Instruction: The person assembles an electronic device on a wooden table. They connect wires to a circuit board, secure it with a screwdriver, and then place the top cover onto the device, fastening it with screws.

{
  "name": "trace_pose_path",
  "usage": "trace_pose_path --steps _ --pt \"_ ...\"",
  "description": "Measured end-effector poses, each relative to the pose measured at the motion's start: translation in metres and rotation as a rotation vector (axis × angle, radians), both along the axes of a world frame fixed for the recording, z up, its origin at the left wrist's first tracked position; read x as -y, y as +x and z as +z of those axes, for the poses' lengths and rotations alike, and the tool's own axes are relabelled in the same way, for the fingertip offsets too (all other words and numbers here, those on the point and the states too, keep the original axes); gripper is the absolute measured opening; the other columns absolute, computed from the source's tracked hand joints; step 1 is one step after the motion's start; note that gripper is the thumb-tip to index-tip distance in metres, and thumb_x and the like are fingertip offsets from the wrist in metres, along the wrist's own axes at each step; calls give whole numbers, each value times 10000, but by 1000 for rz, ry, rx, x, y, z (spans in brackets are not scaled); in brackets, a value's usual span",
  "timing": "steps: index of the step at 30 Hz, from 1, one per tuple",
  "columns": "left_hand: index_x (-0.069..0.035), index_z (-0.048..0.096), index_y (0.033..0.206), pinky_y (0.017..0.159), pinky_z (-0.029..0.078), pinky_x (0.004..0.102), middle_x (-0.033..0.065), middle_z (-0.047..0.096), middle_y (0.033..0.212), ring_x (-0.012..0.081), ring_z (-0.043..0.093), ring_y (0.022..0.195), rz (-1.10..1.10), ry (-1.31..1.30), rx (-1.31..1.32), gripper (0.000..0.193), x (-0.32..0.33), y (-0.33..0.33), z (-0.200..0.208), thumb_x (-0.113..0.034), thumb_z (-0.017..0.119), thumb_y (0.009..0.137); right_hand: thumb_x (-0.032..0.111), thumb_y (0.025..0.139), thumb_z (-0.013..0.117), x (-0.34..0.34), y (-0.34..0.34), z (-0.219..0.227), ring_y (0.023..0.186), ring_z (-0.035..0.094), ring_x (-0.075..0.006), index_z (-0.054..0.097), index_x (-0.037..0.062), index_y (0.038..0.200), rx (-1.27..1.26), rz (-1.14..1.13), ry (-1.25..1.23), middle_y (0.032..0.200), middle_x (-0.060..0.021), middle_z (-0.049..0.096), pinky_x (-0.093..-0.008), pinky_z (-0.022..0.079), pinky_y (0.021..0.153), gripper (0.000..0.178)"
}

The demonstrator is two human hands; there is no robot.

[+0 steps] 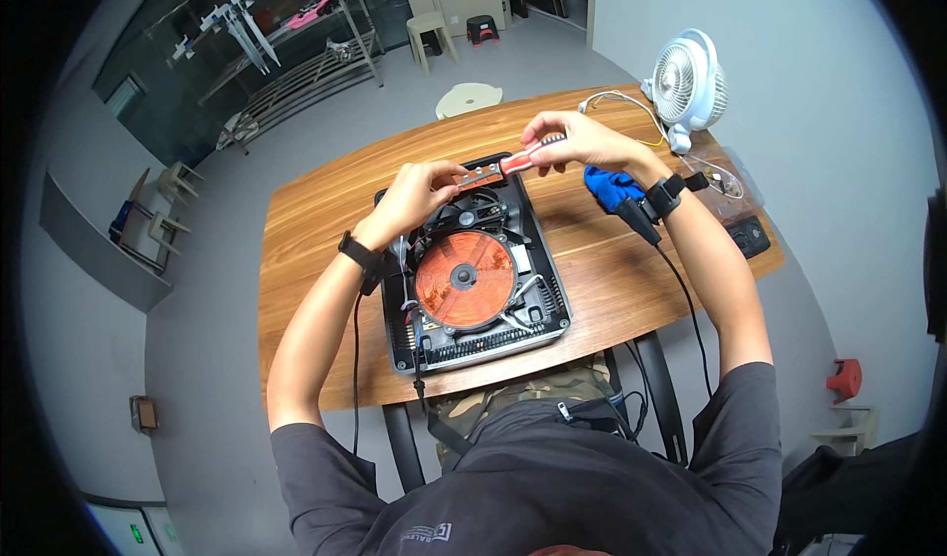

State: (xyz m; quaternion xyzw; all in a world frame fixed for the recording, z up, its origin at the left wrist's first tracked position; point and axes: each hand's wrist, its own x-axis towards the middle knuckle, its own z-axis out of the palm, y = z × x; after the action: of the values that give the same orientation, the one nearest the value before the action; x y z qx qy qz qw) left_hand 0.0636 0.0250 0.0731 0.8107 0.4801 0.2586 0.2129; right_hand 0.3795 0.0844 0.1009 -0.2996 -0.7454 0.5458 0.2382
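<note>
Grey floor all round, wooden table (316,250) in the middle. Far left, metal racks (286,73) against a dark wall; further back, a pale stool (431,31) and a round seat (470,97) just behind the table.

On the table, dead centre: an opened induction cooker (473,280), black housing, copper coil (465,280) exposed, fan (480,211) showing above the coil. Black cord trailing off the near edge.

Left hand (419,193) up over the cooker's far end, fingers pinched on a small reddish board (481,175), lifted clear of the housing. Black band on that wrist.

Right hand (582,142) just beside, closed round a red-handled screwdriver (523,158), tip end laid against the board. Both hands working the same little piece, nearly touching.

Right of the cooker, under the right wrist: a blue cloth (607,186). Beyond, a white desk fan (691,84) at the table's far corner, white cable (617,99) looping beside it. Clear plastic bag (730,176) and a black object (752,235) near the right edge.

Far right, on the floor: something red (844,378).
</note>
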Motion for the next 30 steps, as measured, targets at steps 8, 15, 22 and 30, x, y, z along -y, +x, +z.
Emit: trace_pose_path --steps 8,15,22,30 --pt "-55 714 1171 796 582 417 148 772 899 315 750 859 -57 155 -190 318 -60 25 4 -91 719 855 238 932 782 -40 -12 36 791 739 -145 518 53 1132 -53 -214 215 941 -69 733 -234 542 584 379" --pt "-31 705 1177 823 584 415 180 771 916 319 757 870 -69 128 -182 343 -102 55 -14 -113 740 846 274 919 805 -66 -47 40 637 653 -98 545 42 1038 -52 -337 563 795 -46 683 -245 525 542 368" --pt "7 709 1193 854 586 395 186 778 979 293 765 895 -78 22 -135 329 -120 50 -29 -95 700 881 290 926 790 -75 -60 29 635 650 -137 551 22 1037 11 -276 609 759 -80 684 -287 516 559 376" --pt "24 724 1119 845 584 396 190 761 961 302 745 904 -140 -60 -191 305 -97 19 -26 -119 731 850 267 938 767 -79 -62 19 731 722 -251 536 -2 1071 33 -218 621 804 -153 722 -364 555 665 379"
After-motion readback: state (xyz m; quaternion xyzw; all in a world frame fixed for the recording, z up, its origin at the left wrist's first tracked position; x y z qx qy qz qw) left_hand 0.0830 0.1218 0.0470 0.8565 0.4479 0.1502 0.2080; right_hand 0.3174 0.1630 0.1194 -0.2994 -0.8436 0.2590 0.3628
